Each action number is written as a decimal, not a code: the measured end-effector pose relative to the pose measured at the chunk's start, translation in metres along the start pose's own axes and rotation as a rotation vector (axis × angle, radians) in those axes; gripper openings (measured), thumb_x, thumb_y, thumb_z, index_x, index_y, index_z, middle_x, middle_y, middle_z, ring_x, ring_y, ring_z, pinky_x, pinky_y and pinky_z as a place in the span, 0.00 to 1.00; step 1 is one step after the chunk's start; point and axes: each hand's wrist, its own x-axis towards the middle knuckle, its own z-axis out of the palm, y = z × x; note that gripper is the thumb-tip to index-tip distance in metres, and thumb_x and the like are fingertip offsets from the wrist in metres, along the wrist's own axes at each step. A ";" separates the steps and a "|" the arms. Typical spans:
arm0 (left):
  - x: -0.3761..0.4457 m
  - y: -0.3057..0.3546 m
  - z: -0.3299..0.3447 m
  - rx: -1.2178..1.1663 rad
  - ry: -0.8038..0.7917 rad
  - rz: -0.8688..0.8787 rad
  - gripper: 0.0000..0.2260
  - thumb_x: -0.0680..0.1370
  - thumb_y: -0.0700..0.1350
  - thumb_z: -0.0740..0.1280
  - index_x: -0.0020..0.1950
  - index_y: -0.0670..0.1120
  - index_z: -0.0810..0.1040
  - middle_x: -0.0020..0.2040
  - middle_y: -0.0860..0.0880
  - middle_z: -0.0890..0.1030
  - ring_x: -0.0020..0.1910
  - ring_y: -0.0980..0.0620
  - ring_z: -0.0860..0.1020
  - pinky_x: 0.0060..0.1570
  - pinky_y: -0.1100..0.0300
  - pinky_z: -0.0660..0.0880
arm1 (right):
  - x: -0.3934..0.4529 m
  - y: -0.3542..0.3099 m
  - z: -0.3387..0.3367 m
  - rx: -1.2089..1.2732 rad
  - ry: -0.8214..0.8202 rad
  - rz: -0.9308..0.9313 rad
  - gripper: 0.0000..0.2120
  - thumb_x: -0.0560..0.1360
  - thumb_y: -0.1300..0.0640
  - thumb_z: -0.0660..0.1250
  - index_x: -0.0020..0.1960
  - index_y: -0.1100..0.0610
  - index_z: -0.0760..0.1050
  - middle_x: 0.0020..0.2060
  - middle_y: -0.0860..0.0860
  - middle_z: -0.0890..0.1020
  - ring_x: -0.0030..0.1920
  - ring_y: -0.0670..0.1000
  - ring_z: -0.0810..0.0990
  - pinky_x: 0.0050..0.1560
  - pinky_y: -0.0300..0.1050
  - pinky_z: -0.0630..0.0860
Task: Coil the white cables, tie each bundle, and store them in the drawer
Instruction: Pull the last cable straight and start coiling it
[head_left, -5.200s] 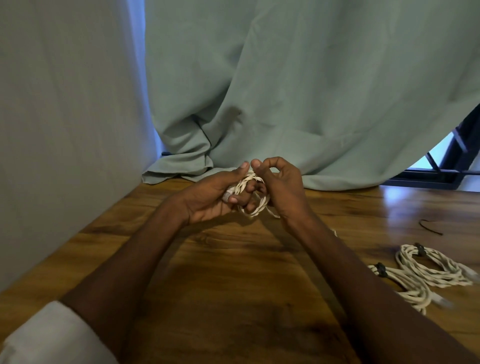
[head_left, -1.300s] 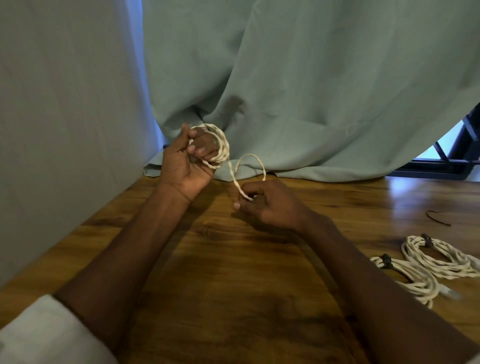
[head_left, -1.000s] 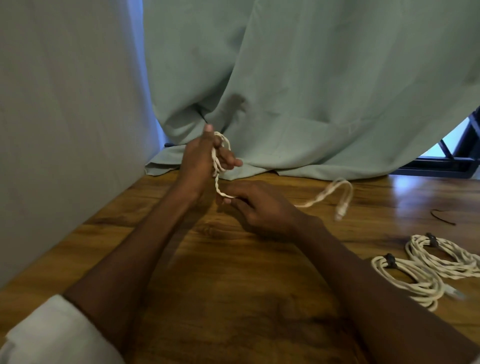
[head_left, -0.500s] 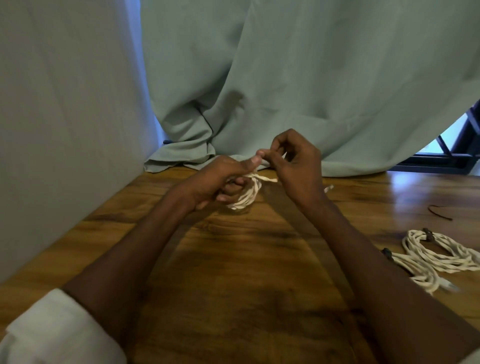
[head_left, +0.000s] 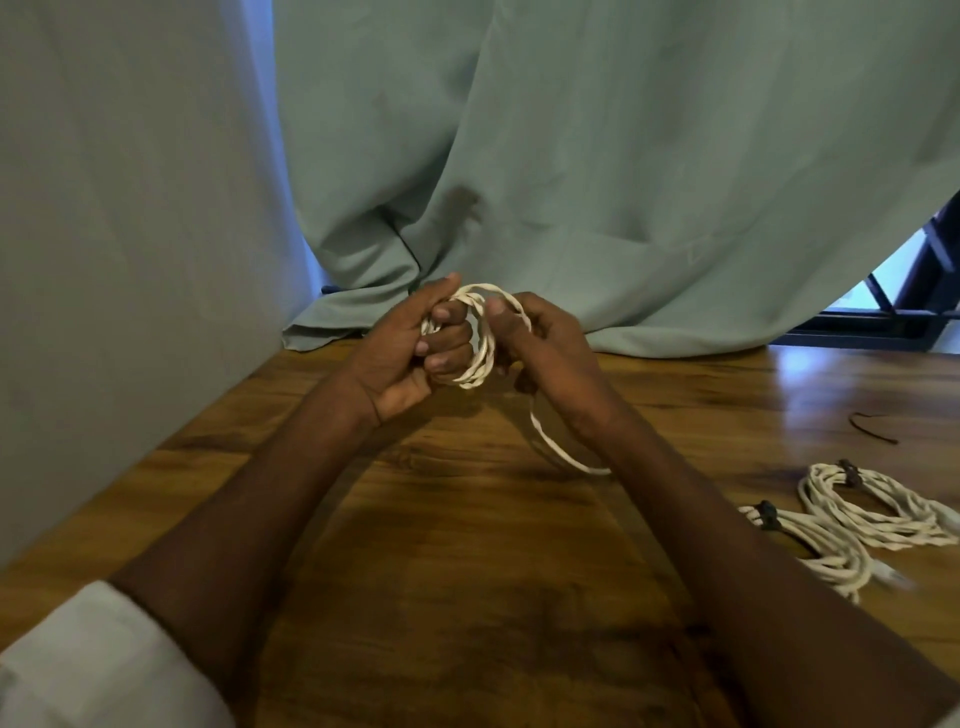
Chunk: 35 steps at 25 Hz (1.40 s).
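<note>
A home room: wooden table (head_left: 467, 571) against a curtained (head_left: 623, 156) window (head_left: 893, 280).

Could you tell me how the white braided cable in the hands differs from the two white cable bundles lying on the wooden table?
The white braided cable is held up by both hands, untied, one end trailing loose; the two white cable bundles lie on the wooden table, untouched, each with a dark tie. Both are white, braided, coiled.

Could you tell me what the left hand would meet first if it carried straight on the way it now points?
Probably the curtain: the left hand, gripping the white cable coil, points away toward its folds at the table's far edge. Depth is unclear.
</note>
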 end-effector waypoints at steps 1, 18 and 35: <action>0.001 0.001 -0.005 -0.015 -0.009 0.007 0.24 0.87 0.55 0.54 0.32 0.50 0.70 0.19 0.54 0.63 0.20 0.56 0.65 0.29 0.60 0.54 | 0.000 -0.002 0.003 0.014 -0.027 0.016 0.13 0.82 0.51 0.69 0.60 0.59 0.81 0.38 0.47 0.83 0.36 0.42 0.80 0.31 0.33 0.72; -0.010 0.000 0.009 0.435 0.085 0.079 0.13 0.84 0.50 0.66 0.49 0.40 0.81 0.29 0.47 0.68 0.38 0.46 0.78 0.47 0.52 0.79 | 0.018 0.009 -0.001 -0.270 0.101 -0.051 0.09 0.83 0.59 0.66 0.59 0.58 0.84 0.45 0.49 0.88 0.45 0.45 0.86 0.47 0.41 0.78; 0.000 -0.003 0.003 0.175 0.085 -0.046 0.27 0.86 0.59 0.55 0.31 0.46 0.66 0.21 0.52 0.60 0.20 0.53 0.61 0.28 0.58 0.58 | 0.018 0.021 -0.015 -0.106 0.241 0.049 0.12 0.83 0.50 0.68 0.49 0.56 0.86 0.29 0.49 0.76 0.28 0.44 0.70 0.28 0.39 0.67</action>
